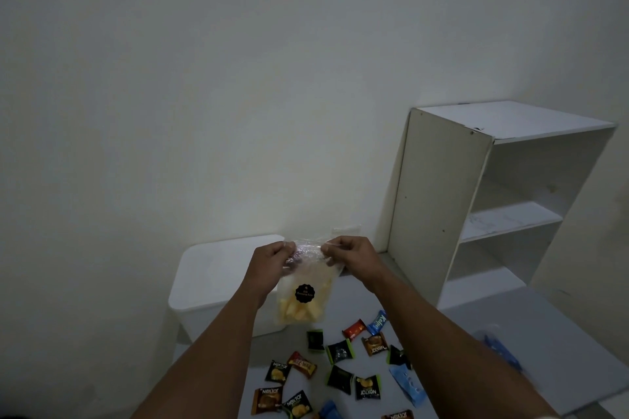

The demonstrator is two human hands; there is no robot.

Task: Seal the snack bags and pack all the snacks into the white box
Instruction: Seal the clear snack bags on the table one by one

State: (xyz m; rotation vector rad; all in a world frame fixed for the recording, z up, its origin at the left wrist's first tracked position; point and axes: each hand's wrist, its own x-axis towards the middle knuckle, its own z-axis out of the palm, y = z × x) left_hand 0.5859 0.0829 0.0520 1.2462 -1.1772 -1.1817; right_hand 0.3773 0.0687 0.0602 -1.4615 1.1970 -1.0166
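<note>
Left hand (272, 257) and right hand (347, 253) each pinch the top edge of the clear, crinkly plastic bag of pale yellow snack pieces (301, 286), which looks light, limp and slippery, best held there.

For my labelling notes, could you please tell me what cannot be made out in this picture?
- Head view: clear plastic snack bag seal, hidden by left hand and right hand.
- Black round sticker text, too small.
- White lidded box contents, lid covers.
- Blue object, blurred.
</note>
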